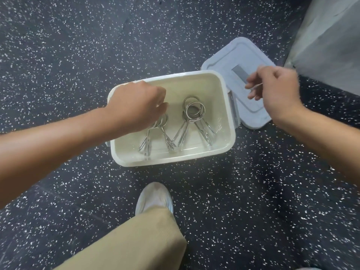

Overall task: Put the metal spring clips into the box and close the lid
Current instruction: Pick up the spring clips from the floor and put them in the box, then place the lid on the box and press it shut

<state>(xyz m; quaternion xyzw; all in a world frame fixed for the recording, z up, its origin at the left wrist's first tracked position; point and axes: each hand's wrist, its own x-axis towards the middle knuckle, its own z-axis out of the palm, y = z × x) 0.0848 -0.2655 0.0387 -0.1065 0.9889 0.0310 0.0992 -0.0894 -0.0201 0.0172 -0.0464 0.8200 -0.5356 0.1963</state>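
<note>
An open cream box (228, 117) stands on the speckled floor. Inside it lie several metal spring clips (192, 115), their coils up and handles toward me. My left hand (134, 106) reaches into the box's left side, fingers curled down over the left clip (155, 137), whose coil it hides; I cannot tell whether it grips it. The grey lid (235, 55) lies flat on the floor, touching the box's right wall. My right hand (272, 88) hovers over the lid with fingers loosely curled and nothing in them.
The floor (58, 55) is dark rubber with white flecks. A grey padded object (331, 41) fills the upper right corner beside the lid. My shoe (153, 197) and khaki trouser leg (136, 240) are just in front of the box.
</note>
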